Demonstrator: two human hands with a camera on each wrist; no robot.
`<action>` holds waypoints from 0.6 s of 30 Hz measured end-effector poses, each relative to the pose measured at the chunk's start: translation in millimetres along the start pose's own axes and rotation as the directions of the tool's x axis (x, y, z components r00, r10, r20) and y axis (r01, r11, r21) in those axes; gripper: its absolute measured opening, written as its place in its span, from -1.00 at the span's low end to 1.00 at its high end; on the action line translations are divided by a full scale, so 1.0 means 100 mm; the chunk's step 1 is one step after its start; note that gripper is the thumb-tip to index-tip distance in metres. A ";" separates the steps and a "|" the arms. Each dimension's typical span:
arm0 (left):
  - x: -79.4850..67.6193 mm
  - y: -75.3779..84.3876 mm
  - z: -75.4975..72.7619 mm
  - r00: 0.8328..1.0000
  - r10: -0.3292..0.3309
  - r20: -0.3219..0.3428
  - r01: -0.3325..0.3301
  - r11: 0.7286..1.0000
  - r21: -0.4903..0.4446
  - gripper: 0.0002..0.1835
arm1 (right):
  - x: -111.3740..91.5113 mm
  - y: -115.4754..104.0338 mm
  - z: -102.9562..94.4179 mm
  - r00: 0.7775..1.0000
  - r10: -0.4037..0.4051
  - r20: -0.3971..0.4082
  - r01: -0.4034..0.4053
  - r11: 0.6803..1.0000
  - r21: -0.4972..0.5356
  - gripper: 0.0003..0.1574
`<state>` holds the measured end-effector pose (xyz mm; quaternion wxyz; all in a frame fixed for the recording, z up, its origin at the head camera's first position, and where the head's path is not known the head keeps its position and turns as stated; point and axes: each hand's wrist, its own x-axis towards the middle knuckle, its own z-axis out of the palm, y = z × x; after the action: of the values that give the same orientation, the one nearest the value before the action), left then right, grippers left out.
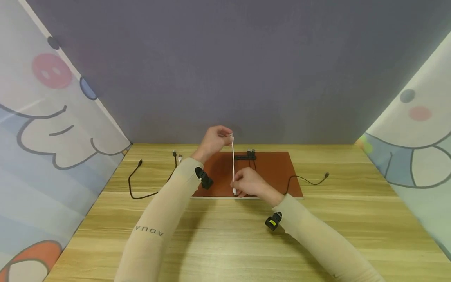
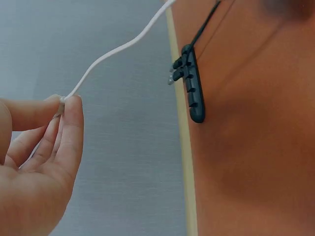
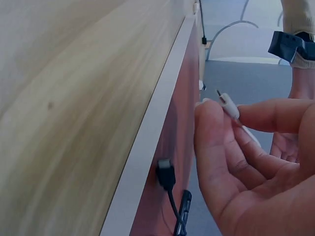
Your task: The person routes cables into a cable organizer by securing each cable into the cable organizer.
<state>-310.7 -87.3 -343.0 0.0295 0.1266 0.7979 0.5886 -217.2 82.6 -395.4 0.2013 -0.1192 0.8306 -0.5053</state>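
A white USB cable [image 1: 233,160] is stretched upright between my two hands above the brown board [image 1: 278,172]. Thumb and fingers of my left hand [image 1: 215,139] pinch its upper end, where the USB plug shows in the head view. Lower down, my right hand [image 1: 249,181] pinches the other end; in the right wrist view that white plug [image 3: 229,105] sticks out between thumb and forefinger, small metal tip exposed. Behind the cable, a black cable holder [image 2: 195,96] lies along the board's far edge, with two black cable plugs [image 1: 251,152] seated at its right end.
A black cable [image 1: 130,186] lies on the wooden table [image 1: 225,243] at left, close to a white plug [image 1: 180,158] and another black plug [image 1: 174,153]. At right a black cable [image 1: 306,180] runs off the board. A grey panel [image 1: 232,70] stands behind.
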 end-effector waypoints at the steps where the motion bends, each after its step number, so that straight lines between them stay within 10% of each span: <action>1: 0.02 -0.02 0.02 1.000 -0.001 0.002 0.001 1.000 -0.001 -0.71 | -0.01 0.01 -0.01 1.000 0.010 -0.012 -0.010 1.000 -0.025 -0.82; 18: 0.20 -0.26 0.30 1.000 -0.008 0.001 0.007 0.999 0.043 -0.70 | -0.11 0.00 -0.03 0.992 0.084 -0.093 -0.112 0.926 -0.359 -0.56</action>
<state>-328.1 -61.4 -374.9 0.0295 0.1247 0.8110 0.5709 -208.8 89.8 -392.2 0.1689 -0.0934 0.9218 -0.3362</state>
